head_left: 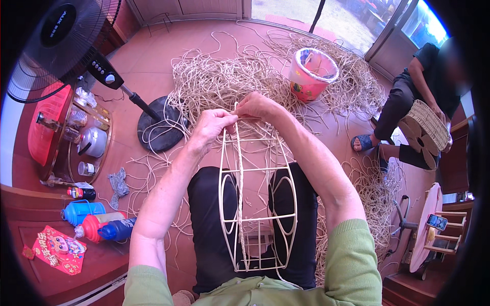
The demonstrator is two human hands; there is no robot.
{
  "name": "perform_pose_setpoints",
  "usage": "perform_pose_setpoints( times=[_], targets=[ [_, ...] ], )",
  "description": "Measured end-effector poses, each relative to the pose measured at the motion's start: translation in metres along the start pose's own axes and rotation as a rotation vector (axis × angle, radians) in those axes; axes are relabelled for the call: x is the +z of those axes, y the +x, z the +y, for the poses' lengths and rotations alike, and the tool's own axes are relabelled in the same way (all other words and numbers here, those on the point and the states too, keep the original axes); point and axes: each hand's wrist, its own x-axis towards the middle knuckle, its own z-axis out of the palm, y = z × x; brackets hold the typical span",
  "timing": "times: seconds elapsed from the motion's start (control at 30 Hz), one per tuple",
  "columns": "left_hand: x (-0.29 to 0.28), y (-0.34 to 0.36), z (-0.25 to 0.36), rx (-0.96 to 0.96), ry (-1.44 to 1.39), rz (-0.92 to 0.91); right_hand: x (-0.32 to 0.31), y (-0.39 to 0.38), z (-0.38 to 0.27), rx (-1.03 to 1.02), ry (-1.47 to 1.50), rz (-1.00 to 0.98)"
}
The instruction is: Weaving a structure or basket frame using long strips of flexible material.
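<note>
Head view looks down on a pale wire frame [258,204] lying along the person's lap, its far end raised to both hands. Left hand [213,126] pinches the frame's top end together with a cream cord [239,188] that runs down its middle rib; right hand [258,106] grips the same end just beside it. Loose cord [224,76] covers the tiled floor [148,66] beyond, around a pink bucket [311,74]. A standing fan [66,38] rises at left, and another person [413,97] sits at right holding a woven basket [426,132].
</note>
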Motion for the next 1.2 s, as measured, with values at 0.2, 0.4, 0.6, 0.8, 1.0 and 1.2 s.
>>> perform_pose_setpoints(
  times=[0.2, 0.4, 0.6, 0.8, 1.0, 1.2],
  targets=[
    [0.008, 0.001, 0.003, 0.068, -0.017, 0.128, 0.002, 0.006, 0.001, 0.066, -0.097, -0.061],
    [0.010, 0.006, 0.004, 0.045, 0.080, 0.118, 0.003, -0.016, -0.019, 0.097, -0.295, 0.015],
    [-0.004, 0.016, -0.002, 0.024, 0.170, 0.059, 0.013, -0.068, -0.038, -0.273, -0.942, 0.455],
    [-0.003, 0.002, 0.008, -0.046, 0.009, 0.000, 0.028, -0.099, -0.042, -0.187, -1.138, 0.201],
    [0.021, -0.045, 0.058, 0.217, -0.086, 0.096, 0.028, -0.128, -0.068, -0.314, -1.182, 0.315],
    [0.037, -0.086, 0.051, 0.456, 0.377, 0.571, 0.024, -0.288, -0.112, -0.618, -0.754, 0.331]
  ],
)
